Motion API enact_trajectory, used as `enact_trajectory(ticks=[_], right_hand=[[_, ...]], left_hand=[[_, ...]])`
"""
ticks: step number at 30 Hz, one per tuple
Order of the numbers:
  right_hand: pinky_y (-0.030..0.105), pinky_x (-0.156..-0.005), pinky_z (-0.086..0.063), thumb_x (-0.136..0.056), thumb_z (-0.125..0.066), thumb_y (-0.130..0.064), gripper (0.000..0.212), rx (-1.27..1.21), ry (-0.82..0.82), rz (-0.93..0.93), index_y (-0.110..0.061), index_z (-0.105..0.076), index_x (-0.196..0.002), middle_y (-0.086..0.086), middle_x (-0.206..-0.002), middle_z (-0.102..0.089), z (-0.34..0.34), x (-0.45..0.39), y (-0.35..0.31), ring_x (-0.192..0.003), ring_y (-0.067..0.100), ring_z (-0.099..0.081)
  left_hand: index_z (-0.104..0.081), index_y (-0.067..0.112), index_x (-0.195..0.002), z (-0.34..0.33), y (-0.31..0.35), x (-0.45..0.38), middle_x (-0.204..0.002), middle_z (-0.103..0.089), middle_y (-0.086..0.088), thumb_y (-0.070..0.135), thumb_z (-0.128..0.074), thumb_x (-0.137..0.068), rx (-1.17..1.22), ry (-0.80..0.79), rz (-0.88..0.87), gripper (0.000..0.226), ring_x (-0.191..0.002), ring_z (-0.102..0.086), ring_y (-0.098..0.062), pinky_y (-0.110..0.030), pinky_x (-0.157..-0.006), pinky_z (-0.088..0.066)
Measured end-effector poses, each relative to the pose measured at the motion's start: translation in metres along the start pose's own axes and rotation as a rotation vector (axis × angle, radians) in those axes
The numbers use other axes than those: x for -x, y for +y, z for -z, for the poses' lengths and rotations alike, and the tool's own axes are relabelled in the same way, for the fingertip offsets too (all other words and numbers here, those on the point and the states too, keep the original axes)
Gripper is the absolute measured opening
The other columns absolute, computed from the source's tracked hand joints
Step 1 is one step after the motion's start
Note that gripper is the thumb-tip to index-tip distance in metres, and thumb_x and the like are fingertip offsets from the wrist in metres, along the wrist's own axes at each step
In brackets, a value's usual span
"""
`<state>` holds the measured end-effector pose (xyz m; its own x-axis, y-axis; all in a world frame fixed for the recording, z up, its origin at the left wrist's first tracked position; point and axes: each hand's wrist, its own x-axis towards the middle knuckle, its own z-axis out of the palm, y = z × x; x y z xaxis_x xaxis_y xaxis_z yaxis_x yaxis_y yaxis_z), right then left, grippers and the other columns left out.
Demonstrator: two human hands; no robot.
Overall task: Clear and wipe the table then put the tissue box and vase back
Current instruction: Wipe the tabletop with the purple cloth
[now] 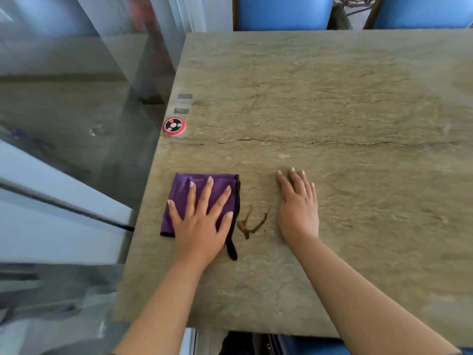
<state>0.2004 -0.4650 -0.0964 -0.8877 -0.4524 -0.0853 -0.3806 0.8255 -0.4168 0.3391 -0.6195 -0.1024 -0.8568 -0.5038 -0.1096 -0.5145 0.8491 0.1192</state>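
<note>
A folded purple cloth [184, 190] lies on the stone-patterned table [332, 111] near its left edge. My left hand [202, 221] presses flat on the cloth with its fingers spread and straight. My right hand [298, 206] rests flat on the bare table to the right of the cloth, fingers straight and together. Between the two hands a brown stain [252, 224] marks the tabletop. No tissue box or vase is in view.
A round red and black call button [174, 126] sits at the table's left edge, with two small grey tabs [183, 103] behind it. A glass partition [76, 111] runs along the left side. Two blue chairs [284, 11] stand at the far edge.
</note>
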Motion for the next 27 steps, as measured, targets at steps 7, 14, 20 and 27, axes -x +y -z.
enact_trajectory(ticks=[7, 14, 20, 27], right_hand=[[0.037, -0.12, 0.009, -0.09, -0.033, -0.005, 0.07, 0.075, 0.039, 0.058, -0.026, -0.012, -0.153, 0.001, -0.162, -0.003, -0.008, 0.011, 0.0, -0.148, 0.017, 0.011], [0.04, -0.12, 0.01, -0.088, -0.031, -0.004, 0.07, 0.094, 0.034, 0.063, -0.023, -0.011, -0.153, 0.004, -0.162, 0.0, -0.012, 0.004, 0.003, -0.148, 0.019, 0.015], [0.041, -0.121, 0.008, -0.089, -0.033, -0.006, 0.069, 0.067, 0.012, 0.076, -0.023, -0.014, -0.153, 0.005, -0.162, -0.003, -0.012, 0.008, 0.005, -0.148, 0.02, 0.012], [0.039, -0.12, 0.011, -0.088, -0.032, -0.004, 0.068, 0.013, 0.002, 0.099, -0.022, -0.017, -0.152, 0.005, -0.162, -0.005, -0.007, 0.008, 0.003, -0.148, 0.02, 0.01]], left_hand=[[0.0, 0.061, -0.142, 0.015, -0.02, -0.061, -0.159, 0.011, 0.021, 0.065, -0.014, -0.091, 0.018, -0.04, 0.101, 0.052, -0.148, 0.015, -0.019, -0.066, -0.111, 0.008], [0.001, 0.056, -0.145, 0.014, -0.028, -0.086, -0.16, 0.012, 0.015, 0.062, -0.01, -0.094, 0.058, -0.065, 0.229, 0.052, -0.148, 0.015, -0.019, -0.065, -0.112, 0.008], [-0.004, 0.05, -0.147, -0.012, 0.002, 0.071, -0.162, 0.001, 0.01, 0.057, -0.016, -0.094, 0.052, 0.032, 0.221, 0.055, -0.149, 0.002, -0.025, -0.066, -0.113, -0.002], [0.005, 0.054, -0.145, -0.009, 0.015, 0.047, -0.16, 0.016, 0.014, 0.06, -0.01, -0.094, 0.044, -0.003, 0.329, 0.054, -0.147, 0.019, -0.025, -0.07, -0.108, 0.008]])
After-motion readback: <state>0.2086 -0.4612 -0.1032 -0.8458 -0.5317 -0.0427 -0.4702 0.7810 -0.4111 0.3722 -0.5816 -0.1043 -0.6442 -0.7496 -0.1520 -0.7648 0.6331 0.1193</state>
